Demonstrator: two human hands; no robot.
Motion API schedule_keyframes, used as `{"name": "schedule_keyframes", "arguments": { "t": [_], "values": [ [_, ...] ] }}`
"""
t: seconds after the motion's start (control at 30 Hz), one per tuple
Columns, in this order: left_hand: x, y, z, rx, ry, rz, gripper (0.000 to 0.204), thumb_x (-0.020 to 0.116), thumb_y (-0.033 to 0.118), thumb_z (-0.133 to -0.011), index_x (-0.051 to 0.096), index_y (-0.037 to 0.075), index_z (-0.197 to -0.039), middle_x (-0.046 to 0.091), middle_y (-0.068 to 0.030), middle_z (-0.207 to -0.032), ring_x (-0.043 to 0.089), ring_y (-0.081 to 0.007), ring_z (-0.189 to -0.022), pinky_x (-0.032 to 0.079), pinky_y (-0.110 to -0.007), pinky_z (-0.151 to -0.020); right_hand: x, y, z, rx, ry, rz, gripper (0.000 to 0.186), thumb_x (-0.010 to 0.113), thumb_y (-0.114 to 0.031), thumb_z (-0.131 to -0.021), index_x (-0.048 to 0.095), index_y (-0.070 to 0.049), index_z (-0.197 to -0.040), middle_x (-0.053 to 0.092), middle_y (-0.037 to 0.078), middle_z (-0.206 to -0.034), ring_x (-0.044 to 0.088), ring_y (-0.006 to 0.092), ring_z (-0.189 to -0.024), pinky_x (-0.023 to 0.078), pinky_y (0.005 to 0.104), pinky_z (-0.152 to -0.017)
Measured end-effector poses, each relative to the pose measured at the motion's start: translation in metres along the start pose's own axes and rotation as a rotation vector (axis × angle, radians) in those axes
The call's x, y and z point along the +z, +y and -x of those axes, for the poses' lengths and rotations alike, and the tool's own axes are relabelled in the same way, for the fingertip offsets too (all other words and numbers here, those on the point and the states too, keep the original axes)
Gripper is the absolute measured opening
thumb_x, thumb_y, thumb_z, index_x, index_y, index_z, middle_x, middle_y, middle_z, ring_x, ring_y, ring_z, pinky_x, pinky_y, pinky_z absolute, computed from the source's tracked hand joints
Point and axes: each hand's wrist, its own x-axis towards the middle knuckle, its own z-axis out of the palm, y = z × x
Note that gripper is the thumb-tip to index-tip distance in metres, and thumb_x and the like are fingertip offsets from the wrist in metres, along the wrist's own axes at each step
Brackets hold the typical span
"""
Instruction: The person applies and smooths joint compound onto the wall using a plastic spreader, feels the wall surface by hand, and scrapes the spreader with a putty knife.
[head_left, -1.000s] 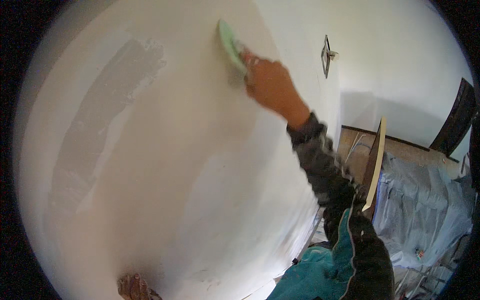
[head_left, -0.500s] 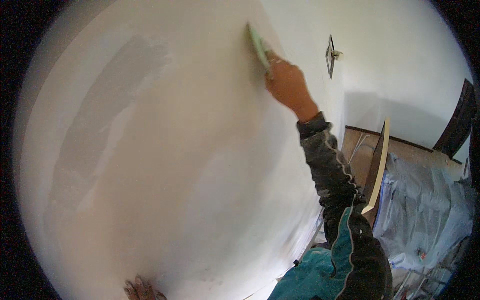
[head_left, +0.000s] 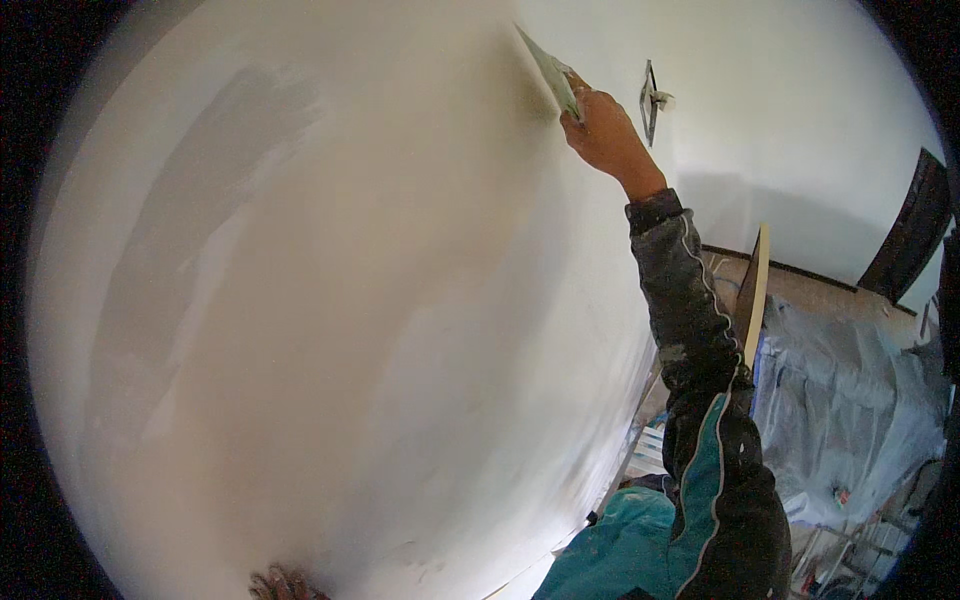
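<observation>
My right hand grips a pale green flat-bladed tool, held against or very close to the upper part of the pale plastered wall. A long greyer patch runs down the wall's left side. My left hand shows only at the bottom edge, its dusty fingers apart against the wall, the rest cut off by the frame.
A metal wall fitting is right of the tool. Farther right are an upright board, dark trim, plastic sheeting over something, and jumbled metal items low at the corner.
My right hand has moved right and upward along the wall with the green tool. My left hand sits slightly lower in the frame.
</observation>
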Motion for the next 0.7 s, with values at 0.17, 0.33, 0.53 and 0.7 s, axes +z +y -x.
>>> {"name": "schedule_keyframes", "arguments": {
  "t": [0.17,0.33,0.53,0.7],
  "values": [
    [-0.011,0.007,0.019,0.018,0.015,-0.037,0.025,0.053,0.011,-0.081,0.065,0.008,-0.102,0.059,-0.0128,-0.116,0.052,-0.0396,-0.112,0.034,-0.052,-0.098,0.008,-0.046,0.047,-0.055,-0.133,0.112,0.042,0.056,-0.012,-0.078,0.047,0.004,-0.116,0.059,0.021,-0.085,0.058,0.0367,-0.078,0.046,0.0463,-0.068],
    [-0.021,0.006,0.03,0.001,-0.001,-0.053,0.025,0.052,0.012,-0.082,0.065,0.006,-0.102,0.06,-0.0141,-0.114,0.051,-0.0407,-0.111,0.035,-0.052,-0.098,-0.031,-0.123,0.114,-0.29,-0.089,-0.101,0.049,0.051,-0.003,-0.073,0.046,-0.005,-0.123,0.057,0.018,-0.114,0.062,0.0291,-0.066,0.052,0.039,-0.058],
    [-0.025,0.009,0.025,0.0,-0.038,-0.044,0.025,0.052,0.015,-0.082,0.066,0.007,-0.101,0.06,-0.0163,-0.114,0.052,-0.0416,-0.111,0.035,-0.051,-0.098,-0.035,-0.076,0.099,0.048,-0.193,-0.061,0.048,0.056,-0.003,-0.073,0.044,0.006,-0.119,0.059,0.024,-0.089,0.058,0.0381,-0.074,0.049,0.0433,-0.068],
    [-0.017,0.009,0.034,0.013,-0.001,-0.003,0.023,0.053,0.014,-0.081,0.066,0.008,-0.099,0.06,-0.0152,-0.115,0.052,-0.0401,-0.111,0.035,-0.051,-0.098,0.016,-0.027,0.087,-0.095,0.041,0.123,0.046,0.052,-0.007,-0.076,0.044,0.005,-0.119,0.059,0.022,-0.094,0.06,0.035,-0.069,0.05,0.0422,-0.06]
  ]
}}
